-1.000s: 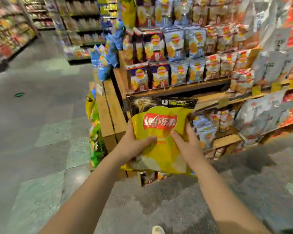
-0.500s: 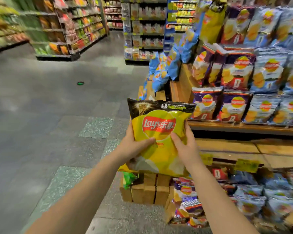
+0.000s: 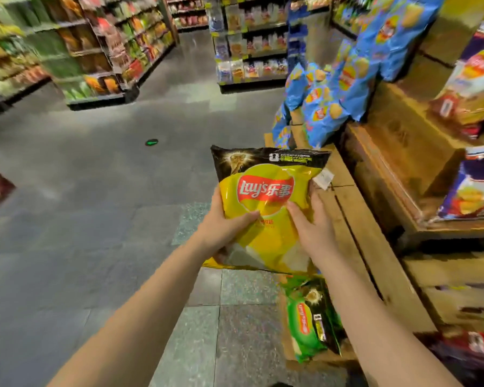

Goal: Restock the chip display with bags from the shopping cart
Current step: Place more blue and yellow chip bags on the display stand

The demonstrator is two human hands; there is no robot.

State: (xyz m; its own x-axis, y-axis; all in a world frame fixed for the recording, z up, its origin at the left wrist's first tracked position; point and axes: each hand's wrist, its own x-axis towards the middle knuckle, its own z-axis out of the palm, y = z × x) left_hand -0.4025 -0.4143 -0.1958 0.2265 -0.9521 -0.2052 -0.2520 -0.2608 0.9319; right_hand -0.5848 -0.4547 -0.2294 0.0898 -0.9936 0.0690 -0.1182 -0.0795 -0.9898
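Observation:
A yellow Lay's chip bag with a black top band is held upright in front of me. My left hand grips its left edge, thumb across the front. My right hand grips its right edge, thumb on the front. The bag hangs over the floor just left of the wooden chip display. Green Lay's bags lie in a low crate of the display below my right forearm. Blue chip bags stand on the display's far corner. No shopping cart is in view.
Purple and red chip bags fill the display's tiers at right. Grocery shelving lines the far left, another shelf unit stands at the back. A small green spot lies on the grey tiled floor.
My view has swung left and moved around the display's corner. The display now sits to my right, and the green bags have come into view. Both hands keep the same grip on the yellow bag.

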